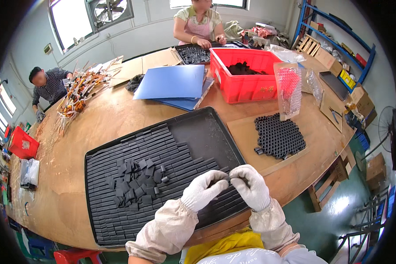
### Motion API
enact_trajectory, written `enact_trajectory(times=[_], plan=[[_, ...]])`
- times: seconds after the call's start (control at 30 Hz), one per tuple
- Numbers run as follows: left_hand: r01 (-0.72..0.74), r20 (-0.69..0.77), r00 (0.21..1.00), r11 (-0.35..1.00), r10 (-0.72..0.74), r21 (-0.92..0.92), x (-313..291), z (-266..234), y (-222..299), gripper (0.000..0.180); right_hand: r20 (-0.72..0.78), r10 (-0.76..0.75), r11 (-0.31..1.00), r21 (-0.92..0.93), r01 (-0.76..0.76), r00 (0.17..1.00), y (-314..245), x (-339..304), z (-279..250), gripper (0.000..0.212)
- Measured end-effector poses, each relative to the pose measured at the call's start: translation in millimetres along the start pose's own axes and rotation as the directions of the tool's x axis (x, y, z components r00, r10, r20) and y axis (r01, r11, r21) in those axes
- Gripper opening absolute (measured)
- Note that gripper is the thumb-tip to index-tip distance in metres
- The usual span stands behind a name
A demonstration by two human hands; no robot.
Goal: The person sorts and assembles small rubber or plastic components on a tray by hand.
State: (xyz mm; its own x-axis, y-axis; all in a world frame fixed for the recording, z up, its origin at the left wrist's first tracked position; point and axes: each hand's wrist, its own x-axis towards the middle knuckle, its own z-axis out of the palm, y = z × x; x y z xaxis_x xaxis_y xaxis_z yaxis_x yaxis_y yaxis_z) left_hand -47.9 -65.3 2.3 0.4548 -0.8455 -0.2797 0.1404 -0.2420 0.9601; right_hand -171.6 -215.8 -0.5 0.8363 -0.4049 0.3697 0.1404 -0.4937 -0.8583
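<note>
Both my hands wear white gloves and meet over the right side of a large black tray (198,132). My left hand (205,189) is closed, thumb and fingers pinching a small black piece (227,177). From the other side my right hand (251,187) closes on the same piece; the fingertips hide most of it. Tight rows of flat black strips (163,147) fill much of the tray below. On top of them lies a loose heap of small black rectangular pieces (134,187).
Right of the tray, several short black tubes (279,136) stand packed on cardboard (242,132). Farther back are a red bin (246,88), a bubble-wrap bag (289,88) and blue sheets (171,81). Wire bundles (77,99) lie far left. Two other people work across the table.
</note>
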Motion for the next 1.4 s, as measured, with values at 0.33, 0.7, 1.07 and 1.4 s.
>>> enact_trajectory(times=[0.33,0.7,1.07,1.4], plan=[[-0.267,-0.003,0.960,0.912,0.282,0.311,7,10,-4,0.027,0.027,-0.092,0.987,-0.129,0.094,0.995,-8,-5,-12,0.014],[-0.276,-0.105,0.835,0.576,0.541,0.769,23,-47,23,0.026,-0.231,0.221,0.963,0.208,-0.174,0.947,31,-45,-30,0.040],[0.232,-0.270,0.899,0.148,0.344,0.961,97,-124,24,0.022,-0.304,0.376,0.860,0.467,-0.207,0.875,56,-49,-31,0.035],[-0.055,-0.264,0.956,0.963,0.127,0.264,67,-83,54,0.032,-0.278,0.371,0.867,0.445,-0.223,0.886,64,-50,-34,0.032]])
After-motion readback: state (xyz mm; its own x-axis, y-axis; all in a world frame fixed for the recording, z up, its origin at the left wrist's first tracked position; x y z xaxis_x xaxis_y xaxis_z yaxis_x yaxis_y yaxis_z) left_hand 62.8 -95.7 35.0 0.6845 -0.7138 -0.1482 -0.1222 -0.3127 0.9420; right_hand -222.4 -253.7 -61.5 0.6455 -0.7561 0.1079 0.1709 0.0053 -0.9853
